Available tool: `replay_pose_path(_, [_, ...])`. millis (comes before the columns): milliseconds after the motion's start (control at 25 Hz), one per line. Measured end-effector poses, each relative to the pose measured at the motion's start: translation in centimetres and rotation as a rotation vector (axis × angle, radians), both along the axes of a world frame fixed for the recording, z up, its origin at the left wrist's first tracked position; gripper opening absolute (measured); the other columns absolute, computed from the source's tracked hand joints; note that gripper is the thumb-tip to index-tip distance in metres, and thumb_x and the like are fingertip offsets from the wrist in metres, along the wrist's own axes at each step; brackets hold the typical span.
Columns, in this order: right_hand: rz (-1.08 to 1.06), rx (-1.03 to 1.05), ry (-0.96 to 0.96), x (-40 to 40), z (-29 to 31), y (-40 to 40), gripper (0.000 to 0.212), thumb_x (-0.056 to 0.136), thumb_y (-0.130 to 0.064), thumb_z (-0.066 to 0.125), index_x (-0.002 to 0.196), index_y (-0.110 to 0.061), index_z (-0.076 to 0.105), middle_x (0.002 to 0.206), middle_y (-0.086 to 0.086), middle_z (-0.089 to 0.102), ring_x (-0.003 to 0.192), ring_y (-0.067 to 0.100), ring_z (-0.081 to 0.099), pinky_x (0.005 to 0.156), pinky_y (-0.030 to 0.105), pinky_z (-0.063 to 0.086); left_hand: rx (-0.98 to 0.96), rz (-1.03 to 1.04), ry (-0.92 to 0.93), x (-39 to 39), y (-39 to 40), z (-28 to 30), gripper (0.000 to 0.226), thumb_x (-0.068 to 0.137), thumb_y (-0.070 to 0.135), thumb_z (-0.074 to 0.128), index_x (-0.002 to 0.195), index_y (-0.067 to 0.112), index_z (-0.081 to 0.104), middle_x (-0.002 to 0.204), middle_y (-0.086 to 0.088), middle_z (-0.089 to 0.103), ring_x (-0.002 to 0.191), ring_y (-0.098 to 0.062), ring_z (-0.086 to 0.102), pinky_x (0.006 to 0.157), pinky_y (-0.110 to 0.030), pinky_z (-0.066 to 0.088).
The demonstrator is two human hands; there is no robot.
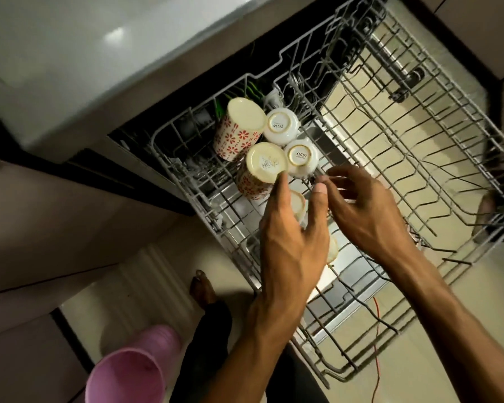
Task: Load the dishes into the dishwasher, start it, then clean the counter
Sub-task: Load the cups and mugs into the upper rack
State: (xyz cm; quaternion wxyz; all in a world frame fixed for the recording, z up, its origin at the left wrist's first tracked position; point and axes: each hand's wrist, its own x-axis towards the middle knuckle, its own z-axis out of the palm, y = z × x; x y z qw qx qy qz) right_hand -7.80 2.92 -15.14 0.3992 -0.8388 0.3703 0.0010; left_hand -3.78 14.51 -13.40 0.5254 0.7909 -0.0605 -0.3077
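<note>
Wire rack (419,170) at centre frame, loading step: left hand (288,237) spread over an inverted cup (298,206), right hand (364,210) loosely open; next, seat it between tines.

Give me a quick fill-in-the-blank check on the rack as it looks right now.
1. The floral mugs in the upper rack stand ____ side up.
2. The printed word on the small white cups is ____.
3. The bin on the floor is ____ in colour.
4. The left hand touches the nearer mug with a ____.

Missing words: bottom; SISTA; pink; fingertip
</note>
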Motion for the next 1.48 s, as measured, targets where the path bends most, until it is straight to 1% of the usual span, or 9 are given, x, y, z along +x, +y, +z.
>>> replay_pose_path(120, [0.113, -0.077, -0.023, 0.0, 3.4, 1.7, 0.053, 0.095, -0.049, 0.047, 0.133, -0.014, 0.053, 0.128, 0.003, 0.064, 0.107, 0.01, 0.061, 0.084, 0.02, 0.05, 0.055, -0.025, -0.122, 0.9, 1.7, 2.8, 0.07, 0.093, 0.055, 0.043, 0.152, 0.022, 0.026, 0.155, 0.001, 0.033, 0.138, -0.004, 0.031, 0.113, -0.023, 0.031])
replay_pose_path(280, [0.245, -0.17, -0.06, 0.1, 9.2, 3.9, 0.054, 0.098, -0.048, 0.041, 0.138, -0.013, 0.049, 0.136, 0.005, 0.059, 0.1, 0.006, 0.059, 0.086, 0.023, 0.042, 0.025, 0.007, -0.244, 1.3, 3.8, 7.9, 0.06, 0.096, 0.047, 0.046, 0.147, 0.017, 0.036, 0.148, 0.006, 0.041, 0.127, 0.012, 0.036, 0.1, 0.001, 0.026])
replay_pose_path(400, [0.291, -0.204, -0.097, 0.0, 12.6, 5.1, 0.051, 0.1, -0.045, 0.039, 0.139, -0.014, 0.048, 0.136, 0.006, 0.058, 0.119, 0.015, 0.055, 0.09, 0.02, 0.036, 0.02, 0.03, -0.224, 1.3, 5.5, 11.2, 0.059, 0.096, 0.046, 0.046, 0.147, 0.019, 0.036, 0.147, 0.006, 0.043, 0.118, 0.022, 0.032, 0.093, 0.008, 0.022])
replay_pose_path(640, [0.378, -0.157, -0.164, -1.1, 18.1, 9.5, 0.051, 0.102, -0.046, 0.037, 0.141, -0.015, 0.045, 0.139, 0.005, 0.055, 0.126, 0.015, 0.05, 0.101, 0.032, 0.044, 0.086, 0.107, -0.147, -0.1, 10.3, 16.5, 0.064, 0.093, 0.054, 0.042, 0.148, 0.022, 0.035, 0.152, 0.001, 0.038, 0.139, -0.006, 0.032, 0.103, -0.009, 0.023])
replay_pose_path(840, [0.408, -0.089, -0.247, -1.0, 21.6, 13.1, 0.047, 0.103, -0.043, 0.04, 0.142, -0.016, 0.046, 0.141, 0.0, 0.053, 0.131, 0.008, 0.046, 0.108, 0.031, 0.04, 0.07, 0.249, -0.186, -0.2, 13.8, 20.7, 0.067, 0.09, 0.059, 0.04, 0.147, 0.024, 0.038, 0.151, 0.005, 0.041, 0.138, -0.004, 0.033, 0.111, -0.019, 0.027])
replay_pose_path(1000, [0.494, -0.081, -0.311, 0.9, 24.4, 15.7, 0.048, 0.103, -0.043, 0.04, 0.143, -0.015, 0.044, 0.143, 0.001, 0.052, 0.132, 0.01, 0.046, 0.109, 0.032, 0.04, 0.026, 0.326, -0.224, 0.9, 16.5, 23.5, 0.065, 0.09, 0.057, 0.042, 0.147, 0.025, 0.038, 0.151, 0.007, 0.04, 0.137, -0.002, 0.034, 0.109, -0.015, 0.028])
replay_pose_path(1200, [0.585, -0.083, -0.397, 4.3, 27.1, 19.1, 0.048, 0.103, -0.045, 0.04, 0.143, -0.018, 0.044, 0.137, 0.001, 0.056, 0.116, 0.018, 0.06, 0.095, 0.043, 0.051, 0.034, 0.389, -0.339, 3.3, 20.7, 26.1, 0.071, 0.087, 0.06, 0.038, 0.149, 0.025, 0.032, 0.153, 0.003, 0.037, 0.139, -0.008, 0.033, 0.113, -0.026, 0.031])
replay_pose_path(1320, [0.656, -0.087, -0.426, 6.3, 28.5, 21.5, 0.05, 0.102, -0.047, 0.039, 0.143, -0.018, 0.044, 0.141, 0.0, 0.053, 0.125, 0.015, 0.053, 0.1, 0.042, 0.047, 0.046, 0.457, -0.395, 4.7, 23.8, 27.5, 0.072, 0.086, 0.059, 0.037, 0.149, 0.025, 0.031, 0.155, 0.005, 0.032, 0.14, -0.006, 0.03, 0.109, -0.02, 0.028])
replay_pose_path(1480, [0.737, -0.074, -0.455, 8.8, 29.7, 24.7, 0.05, 0.101, -0.047, 0.04, 0.143, -0.02, 0.044, 0.141, -0.001, 0.053, 0.127, 0.013, 0.051, 0.102, 0.037, 0.047, 0.029, 0.543, -0.397, 6.4, 27.3, 28.5, 0.073, 0.085, 0.06, 0.038, 0.149, 0.025, 0.032, 0.155, 0.005, 0.032, 0.139, -0.007, 0.032, 0.112, -0.03, 0.034])
